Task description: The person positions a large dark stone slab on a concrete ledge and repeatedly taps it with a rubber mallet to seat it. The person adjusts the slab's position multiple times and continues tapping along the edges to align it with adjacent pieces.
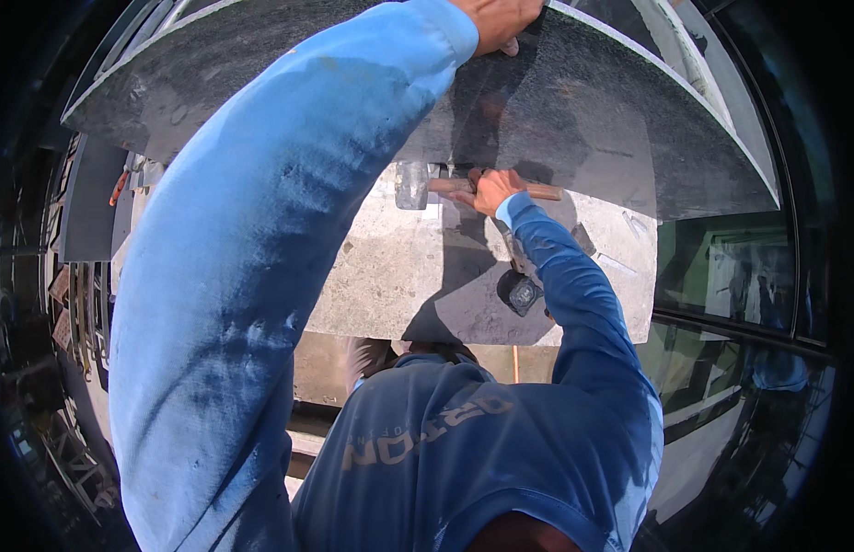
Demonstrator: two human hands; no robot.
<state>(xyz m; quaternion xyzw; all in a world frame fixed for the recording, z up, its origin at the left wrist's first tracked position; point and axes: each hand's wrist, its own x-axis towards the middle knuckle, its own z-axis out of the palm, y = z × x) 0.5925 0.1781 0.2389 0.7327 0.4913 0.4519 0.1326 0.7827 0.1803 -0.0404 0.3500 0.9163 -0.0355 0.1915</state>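
One hand of the wearer shows: the left hand [499, 18], at the far edge of the view at the end of a long light-blue sleeve [261, 276] that rises from the near left. It lies against the dark stone slab [629, 120]. The picture's rim cuts off most of the hand, so I cannot tell how far it is open or whether it grips the stone. The right hand is out of sight.

The slab spreads across the far part of the scene. It is a broad, charcoal-grey, finely speckled sheet with a thin pale edge that curves down to the right. Just below it lies a paler grey stone block [399, 267], mottled and rough.

A co-worker in a darker blue shirt [464, 451] crouches nearer. The co-worker's hand [493, 190] is closed around the wooden handle of a hammer [416, 184], whose metal head sits at the dark slab's lower edge.
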